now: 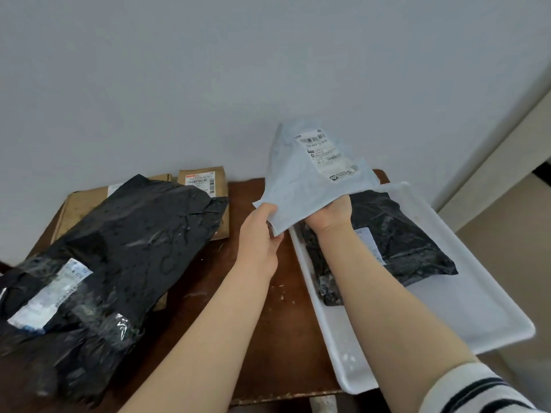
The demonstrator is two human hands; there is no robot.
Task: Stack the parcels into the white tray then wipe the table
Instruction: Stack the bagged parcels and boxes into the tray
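White plastic runs under my right forearm: the near rim of the white tray (357, 374) hangs past the front edge of the brown wooden surface (286, 323), and its right side overhangs too. A bare strip of that surface lies between the tray and the large black parcel (119, 248) sprawled well to the left of my grip. Both forearms reach forward, nearly parallel, the right one crossing over the tray. My left hand (262, 234) pinches the lower left corner of the grey parcel (301, 180); my right hand (329, 214) is closed on its lower edge, fingers hidden behind it. This parcel stands raised and tilted, label facing me, above the small black parcel (399, 242) lying in the tray. Beyond the left grip, brown cardboard parcels (205, 181) sit against the pale wall (208, 70).
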